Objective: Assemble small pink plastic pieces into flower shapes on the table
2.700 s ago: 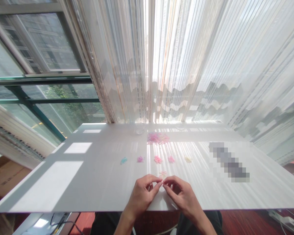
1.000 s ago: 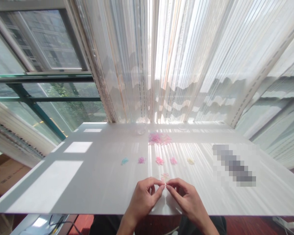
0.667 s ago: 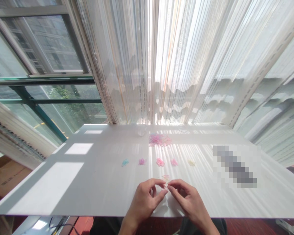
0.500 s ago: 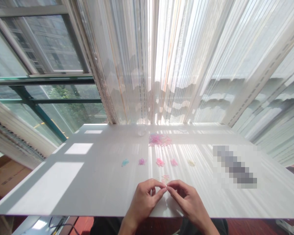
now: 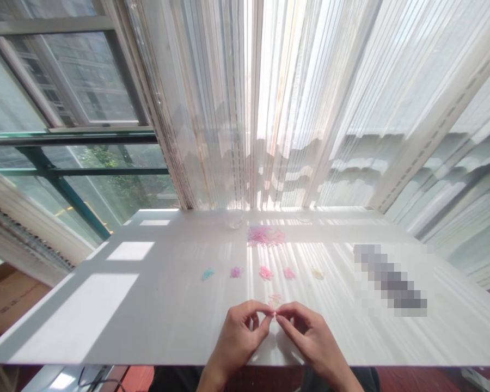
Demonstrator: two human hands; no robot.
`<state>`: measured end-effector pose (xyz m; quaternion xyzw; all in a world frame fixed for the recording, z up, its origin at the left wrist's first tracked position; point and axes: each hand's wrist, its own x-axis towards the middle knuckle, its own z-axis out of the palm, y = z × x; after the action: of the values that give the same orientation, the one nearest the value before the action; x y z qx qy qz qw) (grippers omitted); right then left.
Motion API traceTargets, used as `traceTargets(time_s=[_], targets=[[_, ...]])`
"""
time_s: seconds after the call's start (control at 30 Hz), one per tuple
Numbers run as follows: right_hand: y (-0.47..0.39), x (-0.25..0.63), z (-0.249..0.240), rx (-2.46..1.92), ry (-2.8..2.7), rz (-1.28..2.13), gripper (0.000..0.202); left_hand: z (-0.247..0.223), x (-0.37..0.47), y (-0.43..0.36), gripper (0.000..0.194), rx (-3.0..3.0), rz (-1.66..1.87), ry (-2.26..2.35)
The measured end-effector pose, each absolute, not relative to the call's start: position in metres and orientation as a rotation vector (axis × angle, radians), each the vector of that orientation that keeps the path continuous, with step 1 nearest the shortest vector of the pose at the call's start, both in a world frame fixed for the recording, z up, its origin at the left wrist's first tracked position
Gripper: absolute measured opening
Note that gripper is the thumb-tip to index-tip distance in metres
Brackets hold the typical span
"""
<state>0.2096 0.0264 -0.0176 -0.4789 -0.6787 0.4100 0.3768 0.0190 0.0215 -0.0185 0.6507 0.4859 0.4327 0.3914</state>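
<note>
My left hand (image 5: 245, 332) and my right hand (image 5: 308, 332) meet fingertip to fingertip near the table's front edge, both pinched. Whatever lies between the fingertips is too small to make out. Just beyond them is a small loose pile of pink and pale pieces (image 5: 275, 299), partly hidden by the fingers. Farther off, a row of small piles runs left to right: blue (image 5: 208, 273), purple (image 5: 236, 271), bright pink (image 5: 265, 273), lighter pink (image 5: 289, 273) and pale yellow (image 5: 317, 272). Behind the row lies a larger mixed pink and purple pile (image 5: 265, 236).
The white table (image 5: 171, 321) carries a clear round dish (image 5: 236, 220) at the back and another faint clear item (image 5: 304, 219) right of it. A pixelated dark object (image 5: 392, 277) lies at the right. Curtains and a window stand behind; a cardboard box (image 5: 14, 299) is at the left.
Both hands stay pinched together, with only a very slight shift of the fingertips to the left. The view has tilted a little, so the table appears slightly lower.
</note>
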Motion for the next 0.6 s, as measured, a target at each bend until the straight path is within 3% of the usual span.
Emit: traceTargets(time_s=[0.6], targets=[[0.0262,0.2125,-0.0188,-1.219,-1.740,1.003,0.029,-0.0166,0.0213,0.0210,0.015,1.691,1.071,1.337]])
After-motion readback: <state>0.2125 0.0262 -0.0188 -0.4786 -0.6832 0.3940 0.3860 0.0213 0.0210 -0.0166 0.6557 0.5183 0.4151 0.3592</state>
